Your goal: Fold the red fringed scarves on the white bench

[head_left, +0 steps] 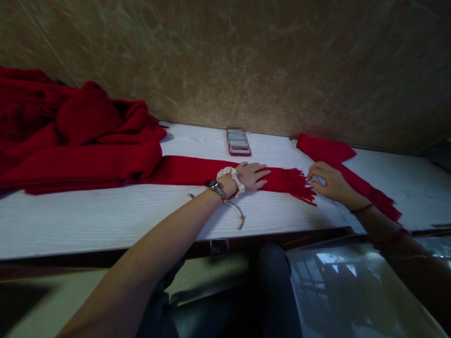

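Note:
A red scarf [190, 170] lies stretched lengthwise along the white table, its fringed end toward the right. My left hand [251, 176] rests flat on this scarf with fingers spread, a short way left of the fringe [298, 183]. Just beyond the fringe tips is my right hand [327, 182], its fingers curled into a pinch. A small pale patch shows between those fingers, but I cannot make out whether it is a held thing. Behind my right hand, another red scarf [366, 185] lies bent, its own fringe toward the lower right.
A large heap of red scarves [88, 117] covers the table's left side. A phone in a red case [239, 142] lies near the wall [225, 61]. The white tabletop [141, 213] ends close to my legs. Clear plastic [338, 286] hangs or lies below its right front edge.

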A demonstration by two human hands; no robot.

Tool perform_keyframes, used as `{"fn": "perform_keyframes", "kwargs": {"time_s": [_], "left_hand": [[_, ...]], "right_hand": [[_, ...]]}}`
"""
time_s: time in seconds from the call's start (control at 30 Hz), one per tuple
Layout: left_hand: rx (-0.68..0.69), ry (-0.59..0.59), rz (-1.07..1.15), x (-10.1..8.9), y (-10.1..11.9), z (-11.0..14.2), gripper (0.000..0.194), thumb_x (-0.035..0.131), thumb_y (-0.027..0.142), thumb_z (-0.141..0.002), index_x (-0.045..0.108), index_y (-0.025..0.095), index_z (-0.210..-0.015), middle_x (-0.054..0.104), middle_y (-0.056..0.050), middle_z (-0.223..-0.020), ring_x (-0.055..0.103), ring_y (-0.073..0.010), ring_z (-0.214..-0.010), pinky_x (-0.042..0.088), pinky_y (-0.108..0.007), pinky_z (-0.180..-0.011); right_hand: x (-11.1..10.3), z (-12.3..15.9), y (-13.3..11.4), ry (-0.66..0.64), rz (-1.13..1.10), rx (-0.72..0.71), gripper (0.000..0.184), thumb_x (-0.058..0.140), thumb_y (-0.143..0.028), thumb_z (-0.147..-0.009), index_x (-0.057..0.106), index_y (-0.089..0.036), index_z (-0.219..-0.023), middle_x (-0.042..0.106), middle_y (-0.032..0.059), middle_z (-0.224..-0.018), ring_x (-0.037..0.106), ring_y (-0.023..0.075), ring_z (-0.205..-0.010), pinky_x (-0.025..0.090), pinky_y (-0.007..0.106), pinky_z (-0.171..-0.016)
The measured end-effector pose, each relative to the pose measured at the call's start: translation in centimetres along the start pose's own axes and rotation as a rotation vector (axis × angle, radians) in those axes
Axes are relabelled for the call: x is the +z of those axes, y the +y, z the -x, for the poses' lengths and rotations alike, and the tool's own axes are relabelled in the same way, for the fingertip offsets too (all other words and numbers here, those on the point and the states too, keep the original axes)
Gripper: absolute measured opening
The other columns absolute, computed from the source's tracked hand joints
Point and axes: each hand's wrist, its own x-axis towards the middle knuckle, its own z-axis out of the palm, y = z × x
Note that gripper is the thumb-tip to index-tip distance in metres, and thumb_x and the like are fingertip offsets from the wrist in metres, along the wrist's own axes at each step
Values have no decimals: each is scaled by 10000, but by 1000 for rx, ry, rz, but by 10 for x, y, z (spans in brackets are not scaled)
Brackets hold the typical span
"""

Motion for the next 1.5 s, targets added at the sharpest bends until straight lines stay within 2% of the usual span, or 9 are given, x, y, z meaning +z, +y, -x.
{"fn": "perform_keyframes", "kwargs": {"time_s": [0.17, 0.43, 0.6, 0.7, 0.77, 0.93, 1.23, 1.37, 1.5], "left_hand": [[-12, -7, 5, -4, 1, 1, 452, 284, 381, -926, 366, 237, -1346, 331, -40, -1425, 328, -199, -1284, 289, -395, -1019], [-14, -16, 15, -3, 1, 0, 452, 274, 378, -932, 361, 232, -1351, 322, -39, -1430, 315, -191, -1292, 293, -398, -1018], [3, 11, -6, 1, -1, -1, 449, 269, 380, -933, 362, 240, -1349, 332, -37, -1425, 334, -188, -1280, 309, -394, -1002], [2, 18, -19, 1, 0, -1, 452, 269, 379, -931, 362, 233, -1349, 337, -44, -1422, 340, -193, -1277, 317, -394, -995], [3, 12, -23, 1, 0, -1, 458, 266, 381, -932, 356, 224, -1353, 328, -50, -1426, 339, -197, -1278, 317, -396, -995], [4, 4, -16, 0, 0, 1, 458, 275, 385, -932, 349, 235, -1358, 337, -34, -1423, 334, -188, -1279, 309, -385, -1006], [6, 22, -11, 1, 0, -1, 453, 274, 382, -928, 363, 239, -1349, 343, -35, -1420, 343, -186, -1272, 316, -387, -995], [11, 18, -12, 1, -1, 0, 453, 279, 377, -930, 371, 225, -1347, 351, -44, -1415, 346, -194, -1272, 314, -382, -1000], [4, 22, -18, 1, -1, -1, 461, 278, 381, -931, 359, 212, -1353, 340, -60, -1419, 349, -205, -1272, 314, -395, -999]], "right_hand": [[23, -25, -46, -160, -116, -243, 160, 418, -55, -681, 474, -202, -655, 523, 56, -736, 479, 188, -751, 417, 322, -705], [4, 46, 23, -183, 97, -44, 182, 382, -83, -700, 422, -221, -588, 474, 30, -618, 474, 182, -648, 419, 318, -617], [-3, 28, 0, -46, 107, 22, 143, 437, -200, -745, 568, -189, -802, 563, 91, -845, 545, 238, -859, 454, 407, -784], [12, -6, -21, -102, 79, 25, 554, 503, -412, -770, 437, -136, -1245, 445, 176, -1280, 398, 306, -1207, 359, 480, -964], [23, -27, -22, -239, 92, 87, 837, 553, -559, -706, 288, -119, -1367, 311, 199, -1409, 250, 362, -1305, 278, 552, -1004], [33, -44, 13, -632, 19, 152, 943, 534, -677, -656, 263, -166, -1400, 330, 174, -1418, 299, 367, -1286, 236, 610, -1009], [7, 25, 70, -510, -30, 203, 860, 519, -623, -697, 335, -129, -1377, 391, 178, -1378, 386, 339, -1242, 347, 506, -1015], [4, 1, 34, -321, -79, 144, 770, 438, -588, -778, 274, -165, -1401, 325, 141, -1425, 327, 307, -1285, 309, 506, -1038], [32, -37, -24, -287, -69, 106, 698, 316, -544, -848, 298, -81, -1370, 345, 176, -1408, 306, 301, -1298, 264, 522, -1046]]}}
